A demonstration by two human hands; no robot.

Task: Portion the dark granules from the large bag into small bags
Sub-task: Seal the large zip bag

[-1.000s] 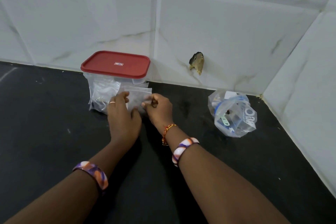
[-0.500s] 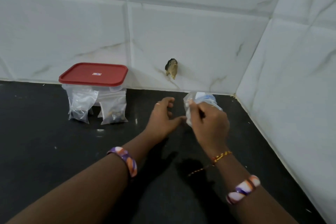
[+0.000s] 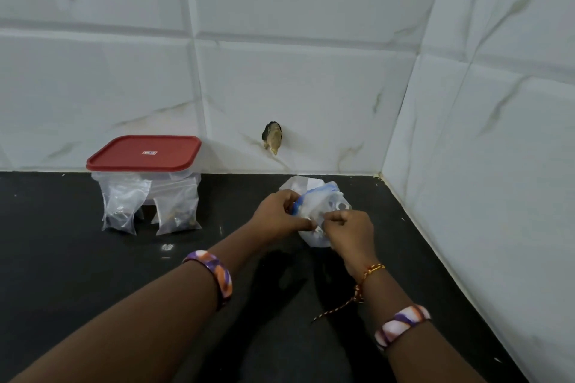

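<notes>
Both hands, left hand [image 3: 278, 214] and right hand [image 3: 348, 228], pinch the crumpled large bag [image 3: 314, 202] on the black surface [image 3: 77, 274] near the tiled corner. Two small bags [image 3: 149, 208] lean against a red-lidded box [image 3: 143, 154], well apart leftward.

A clear, thin plastic bag [image 3: 314, 205], crinkled and glossy with blue print, is gripped by both hands. Two small bags [image 3: 149, 208] of the same clear, shiny film are seen beside a box [image 3: 143, 176] of translucent plastic, closed by a smooth red plastic lid [image 3: 144, 154] with a dull sheen. The counter [image 3: 62, 258] is shown as dark polished stone, faintly reflective. The walls [image 3: 295, 78] are covered in glossy white marble-look tiles with grey veins. Smooth, glossy swirled bangles [image 3: 214, 274] are worn on both wrists, and a braided thread [image 3: 370, 270] of red and gold on the right.
</notes>
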